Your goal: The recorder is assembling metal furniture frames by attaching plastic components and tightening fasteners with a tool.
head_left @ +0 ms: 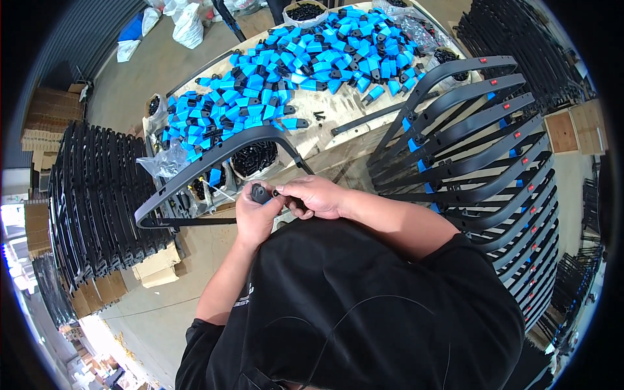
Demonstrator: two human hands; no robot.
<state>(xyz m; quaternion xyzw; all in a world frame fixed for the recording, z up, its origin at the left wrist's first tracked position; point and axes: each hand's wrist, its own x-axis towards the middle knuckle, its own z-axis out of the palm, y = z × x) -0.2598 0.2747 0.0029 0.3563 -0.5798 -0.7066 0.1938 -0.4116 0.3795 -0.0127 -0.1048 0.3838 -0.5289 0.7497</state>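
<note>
Close in front of my body, my left hand (252,218) is closed round a dark grey plastic end piece (259,193) with a bit of blue showing at its edge. It resembles the blue-and-black plastic pieces (325,55) heaped on the table. My right hand (314,197) meets it from the right, thumb and fingers pinched on a small black part (276,193). What the lower fingers of that hand hold is hidden. Just beyond both hands, a black curved tube frame (198,166) leans over the table's near edge.
Bags of small black parts (255,160) stand along the worktable (312,104). A tool with a metal shaft (223,193) lies left of my hands. Curved black frames (481,136) are racked on the right; more black frames (97,201) stand stacked on the left, near flat cardboard (158,266).
</note>
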